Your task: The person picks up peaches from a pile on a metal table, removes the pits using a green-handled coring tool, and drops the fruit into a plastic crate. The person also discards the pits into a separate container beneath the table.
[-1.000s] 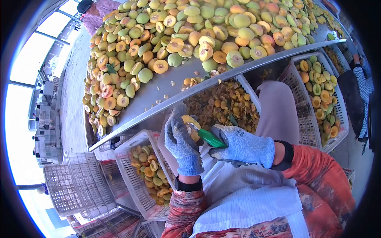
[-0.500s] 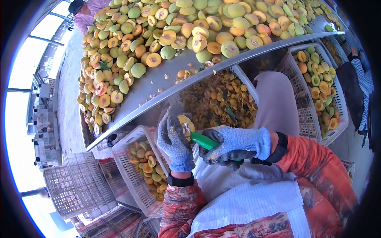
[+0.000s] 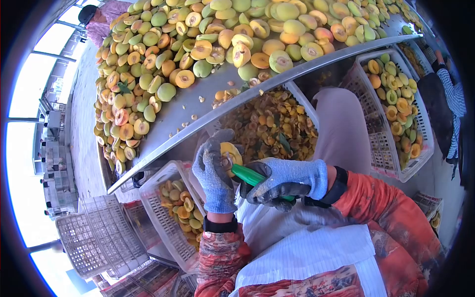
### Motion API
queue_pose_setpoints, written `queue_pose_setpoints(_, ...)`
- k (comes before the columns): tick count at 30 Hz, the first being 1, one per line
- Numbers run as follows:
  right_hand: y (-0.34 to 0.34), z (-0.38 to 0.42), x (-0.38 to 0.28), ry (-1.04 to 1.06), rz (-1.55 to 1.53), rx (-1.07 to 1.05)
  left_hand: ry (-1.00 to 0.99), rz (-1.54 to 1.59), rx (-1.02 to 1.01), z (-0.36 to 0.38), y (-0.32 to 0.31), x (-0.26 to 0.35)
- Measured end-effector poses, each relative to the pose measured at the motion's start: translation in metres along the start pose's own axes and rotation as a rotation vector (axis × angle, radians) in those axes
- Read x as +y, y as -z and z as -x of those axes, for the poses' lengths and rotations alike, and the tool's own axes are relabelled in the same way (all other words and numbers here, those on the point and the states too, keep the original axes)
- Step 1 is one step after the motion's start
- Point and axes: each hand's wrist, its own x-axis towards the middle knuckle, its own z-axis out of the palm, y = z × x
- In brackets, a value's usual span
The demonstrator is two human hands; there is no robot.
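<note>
My left hand [image 3: 214, 171], in a blue knit glove with a dirty grey palm coating, is closed around a yellow peach half [image 3: 230, 154] whose cut face is turned to the right. My right hand [image 3: 284, 182], gloved likewise, grips a green-handled hand tool [image 3: 248, 174]. The tool's front end meets the lower part of the cut face; its working tip is hidden there. A second green handle part shows below my right fingers. Both hands are above my lap, close together, in front of the metal table edge.
Heaped peach halves [image 3: 198, 49] cover much of the metal table [image 3: 203, 101]. Beneath its raised rim is a bin of scraps and pits [image 3: 269, 126]. Crates of fruit stand left [image 3: 185, 247] and right [image 3: 425, 143]. Stacked crates [image 3: 99, 237] are farther left. Other people [image 3: 101, 20] are nearby.
Both hands have shifted slightly left. The left hand has turned the peach half so more of its cut face shows, and the tool's front end has moved against it.
</note>
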Motion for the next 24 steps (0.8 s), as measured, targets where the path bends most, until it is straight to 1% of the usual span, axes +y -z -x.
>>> queue_pose_setpoints(1, 0.004, 0.000, 0.001, 0.020, -0.154, -0.107, 0.000, 0.000, 0.005, -0.002, 0.000, 0.004)
queue_pose_setpoints(2, 0.004, 0.003, 0.001, 0.069, -0.108, -0.103, -0.024, -0.006, -0.033, -0.004, 0.000, 0.008)
queue_pose_setpoints(3, 0.003, 0.005, 0.000, 0.071, -0.106, -0.105, -0.047, -0.014, -0.075, -0.006, 0.000, 0.011)
queue_pose_setpoints(4, 0.004, 0.006, -0.003, 0.062, -0.186, -0.130, -0.054, -0.015, -0.076, -0.010, -0.003, 0.013)
queue_pose_setpoints(5, 0.004, 0.006, -0.005, 0.054, -0.266, -0.155, -0.036, 0.084, -0.098, -0.013, -0.008, 0.014)
queue_pose_setpoints(6, 0.003, 0.007, -0.007, 0.059, -0.262, -0.156, -0.018, 0.184, -0.121, -0.015, -0.011, 0.015)
queue_pose_setpoints(7, 0.002, 0.007, -0.011, 0.083, -0.282, -0.143, -0.030, 0.185, -0.123, -0.017, -0.015, 0.016)
queue_pose_setpoints(9, 0.004, 0.009, -0.014, 0.115, -0.301, -0.123, 0.273, 0.541, -0.131, -0.020, -0.024, 0.015)
queue_pose_setpoints(10, 0.005, 0.010, -0.015, 0.123, -0.298, -0.132, 0.326, 0.643, -0.139, -0.022, -0.028, 0.012)
queue_pose_setpoints(11, 0.007, 0.012, -0.016, 0.130, -0.295, -0.143, 0.324, 0.645, -0.145, -0.027, -0.025, 0.000)
queue_pose_setpoints(12, 0.009, 0.014, -0.019, 0.132, -0.289, -0.142, 0.378, 0.789, -0.194, -0.033, -0.017, -0.019)
queue_pose_setpoints(14, 0.015, 0.019, -0.027, 0.179, -0.108, 0.003, 0.447, 1.073, -0.297, -0.041, -0.016, -0.022)
queue_pose_setpoints(15, 0.011, 0.023, -0.032, 0.177, -0.099, -0.009, 0.432, 1.073, -0.291, -0.040, -0.014, -0.023)
queue_pose_setpoints(17, 0.000, 0.030, -0.040, 0.359, -0.017, 0.455, -0.109, 0.008, -0.193, -0.031, -0.017, 0.004)
queue_pose_setpoints(18, 0.007, 0.031, -0.041, 0.355, -0.013, 0.442, -0.301, -0.336, -0.174, -0.028, -0.013, 0.011)
queue_pose_setpoints(19, 0.019, 0.033, -0.041, 0.358, -0.058, 0.430, -0.304, -0.340, -0.163, -0.032, -0.007, 0.002)
queue_pose_setpoints(21, 0.035, 0.028, -0.033, 0.364, -0.100, 0.415, 0.143, 0.441, -0.191, -0.042, 0.006, -0.024)
queue_pose_setpoints(22, 0.039, 0.022, -0.029, 0.452, 0.556, 0.606, 0.136, 0.442, -0.191, -0.045, 0.007, -0.021)
queue_pose_setpoints(23, 0.041, 0.019, -0.026, 0.510, 1.224, 0.767, 0.316, 0.746, -0.195, -0.047, 0.007, -0.016)
queue_pose_setpoints(24, 0.039, 0.014, -0.021, 0.620, 1.314, 0.809, 0.506, 1.049, -0.191, -0.047, 0.007, -0.015)
